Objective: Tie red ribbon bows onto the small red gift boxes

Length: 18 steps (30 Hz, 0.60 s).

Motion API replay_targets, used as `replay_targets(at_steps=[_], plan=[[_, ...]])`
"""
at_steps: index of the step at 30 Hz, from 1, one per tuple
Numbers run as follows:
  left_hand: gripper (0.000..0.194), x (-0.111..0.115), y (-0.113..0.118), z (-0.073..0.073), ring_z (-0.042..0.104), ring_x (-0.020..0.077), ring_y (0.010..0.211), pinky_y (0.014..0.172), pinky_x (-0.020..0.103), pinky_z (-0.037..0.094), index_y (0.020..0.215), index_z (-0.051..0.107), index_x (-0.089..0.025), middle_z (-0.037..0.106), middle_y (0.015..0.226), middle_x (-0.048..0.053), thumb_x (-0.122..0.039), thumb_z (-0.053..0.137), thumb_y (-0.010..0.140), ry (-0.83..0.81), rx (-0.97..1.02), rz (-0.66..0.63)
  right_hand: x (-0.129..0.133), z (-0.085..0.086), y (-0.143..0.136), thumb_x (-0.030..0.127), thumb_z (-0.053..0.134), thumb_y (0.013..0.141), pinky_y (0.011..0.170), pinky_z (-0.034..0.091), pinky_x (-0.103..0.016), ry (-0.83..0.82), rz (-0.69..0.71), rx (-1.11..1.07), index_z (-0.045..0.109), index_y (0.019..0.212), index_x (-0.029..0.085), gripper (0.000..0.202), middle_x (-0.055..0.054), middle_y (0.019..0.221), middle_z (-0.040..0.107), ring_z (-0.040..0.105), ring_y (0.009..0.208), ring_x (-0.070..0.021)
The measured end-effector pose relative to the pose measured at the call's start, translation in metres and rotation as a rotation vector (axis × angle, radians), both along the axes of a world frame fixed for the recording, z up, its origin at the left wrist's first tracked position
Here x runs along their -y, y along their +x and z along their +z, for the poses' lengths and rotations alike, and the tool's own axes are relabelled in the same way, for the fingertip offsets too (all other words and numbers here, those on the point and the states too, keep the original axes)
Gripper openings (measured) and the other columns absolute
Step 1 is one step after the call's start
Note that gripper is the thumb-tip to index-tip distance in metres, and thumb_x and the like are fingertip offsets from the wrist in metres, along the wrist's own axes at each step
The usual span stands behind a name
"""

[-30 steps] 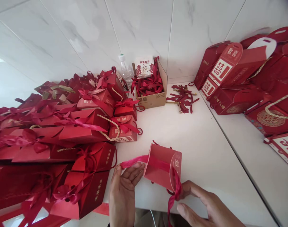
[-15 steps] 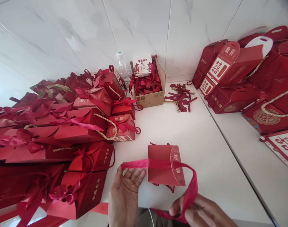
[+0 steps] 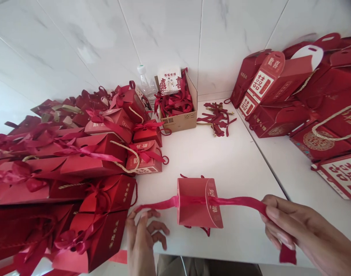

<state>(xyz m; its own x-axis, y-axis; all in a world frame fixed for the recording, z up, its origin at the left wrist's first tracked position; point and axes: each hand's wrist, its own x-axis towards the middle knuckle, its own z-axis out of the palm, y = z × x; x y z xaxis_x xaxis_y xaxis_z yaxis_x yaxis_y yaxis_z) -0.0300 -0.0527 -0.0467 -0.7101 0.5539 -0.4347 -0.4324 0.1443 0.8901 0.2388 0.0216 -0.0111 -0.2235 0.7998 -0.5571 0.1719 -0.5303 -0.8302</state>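
Observation:
A small red box (image 3: 192, 218) stands on the white table, with a dark red ribbon (image 3: 235, 201) running across its top and out both sides. At the lower left, my left hand (image 3: 145, 237) holds the ribbon's left end near the fingertips, its other fingers spread and curled. On the right, my right hand (image 3: 293, 226) pinches the ribbon between thumb and fingers, and a short tail hangs below. The ribbon is stretched almost straight between both hands. Cords show at the box's front and back edges.
Many red gift boxes with bows (image 3: 89, 161) crowd the left side. Behind stand a cardboard box (image 3: 179, 122) of ribbons and cards, a clear bottle (image 3: 145, 82) and loose red pieces (image 3: 217, 119). More red boxes (image 3: 279, 119) stack on the right, past a table seam.
My right hand has moved right and slightly up, drawing the ribbon's slack loop nearly straight. My left hand has turned over and shifted a little left with its end. The view has shifted slightly.

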Motion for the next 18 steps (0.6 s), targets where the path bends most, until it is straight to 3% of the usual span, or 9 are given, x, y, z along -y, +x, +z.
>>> replay_targets(at_steps=[4,7,9,10,12,13,14,16,18], plan=[[0.038,0.012,0.021,-0.002,0.052,0.0099,0.031,0.032,0.012,0.029,0.098,0.044,-0.026,0.060,0.057,-0.008,-0.057,0.064,0.092,-0.098,-0.099,-0.163,-0.008,-0.011,0.010,0.075,0.068,0.084,0.064,0.053,-0.029,0.220,0.017,0.244,0.069,0.083,0.027,0.048,-0.004,0.078,0.066,0.061,0.075,-0.0219],[0.036,0.005,0.022,0.002,0.055,0.0120,0.034,0.032,0.013,0.033,0.098,0.040,-0.027,0.063,0.058,-0.008,-0.056,0.062,0.094,-0.059,-0.147,-0.134,-0.001,-0.012,0.009,0.074,0.070,0.082,0.063,0.056,-0.031,0.351,-0.119,0.414,0.074,0.098,0.031,0.047,-0.009,0.099,0.073,0.067,0.092,-0.0286],[0.041,0.000,0.018,0.007,0.064,0.0172,0.042,0.036,0.020,0.045,0.117,0.041,-0.029,0.070,0.066,-0.005,-0.051,0.065,0.092,-0.013,-0.252,-0.037,0.009,-0.011,0.000,0.077,0.063,0.086,0.061,0.053,-0.032,0.306,-0.066,0.359,0.074,0.084,0.029,0.048,-0.006,0.080,0.070,0.064,0.076,-0.0247],[0.054,-0.001,0.015,0.011,0.069,0.0203,0.049,0.040,0.024,0.052,0.133,0.037,-0.030,0.074,0.072,-0.003,-0.050,0.066,0.092,-0.013,-0.339,0.001,0.015,-0.010,-0.007,0.078,0.060,0.088,0.061,0.052,-0.033,0.232,0.014,0.278,0.073,0.079,0.028,0.052,-0.004,0.069,0.065,0.060,0.067,-0.0217],[0.079,0.001,0.013,0.018,0.074,0.0229,0.061,0.050,0.028,0.057,0.155,0.026,-0.028,0.077,0.075,-0.001,-0.049,0.067,0.091,-0.112,-0.560,0.000,0.023,-0.013,-0.023,0.081,0.059,0.087,0.059,0.049,-0.032,0.050,0.116,0.124,0.076,0.088,0.027,0.057,-0.002,0.066,0.064,0.055,0.057,-0.0168],[0.081,0.003,0.012,0.022,0.073,0.0220,0.060,0.051,0.027,0.055,0.158,0.029,-0.027,0.075,0.070,-0.002,-0.050,0.067,0.091,-0.194,-0.669,-0.042,0.025,-0.015,-0.031,0.081,0.060,0.087,0.057,0.046,-0.030,-0.023,0.136,0.044,0.076,0.097,0.026,0.058,-0.002,0.070,0.067,0.053,0.055,-0.0148],[0.072,0.006,0.013,0.026,0.069,0.0201,0.056,0.050,0.025,0.051,0.155,0.041,-0.026,0.072,0.063,-0.003,-0.052,0.065,0.092,-0.274,-0.755,-0.101,0.026,-0.019,-0.038,0.081,0.061,0.087,0.054,0.043,-0.028,-0.073,0.140,-0.041,0.074,0.099,0.025,0.058,-0.002,0.074,0.068,0.051,0.054,-0.0127],[0.046,0.011,0.015,0.030,0.056,0.0156,0.043,0.044,0.023,0.040,0.125,0.070,-0.024,0.060,0.049,-0.005,-0.057,0.059,0.096,-0.367,-0.813,-0.240,0.022,-0.026,-0.049,0.077,0.062,0.090,0.050,0.037,-0.024,-0.126,0.086,-0.221,0.070,0.089,0.023,0.055,-0.001,0.074,0.066,0.047,0.051,-0.0090],[0.047,0.013,0.018,0.028,0.052,0.0149,0.045,0.044,0.024,0.039,0.094,0.076,-0.022,0.058,0.050,-0.002,-0.062,0.052,0.099,-0.320,-0.755,-0.369,0.017,-0.029,-0.055,0.071,0.067,0.092,0.049,0.035,-0.022,-0.172,-0.046,-0.377,0.063,0.077,0.021,0.051,0.001,0.072,0.063,0.043,0.051,-0.0075]])
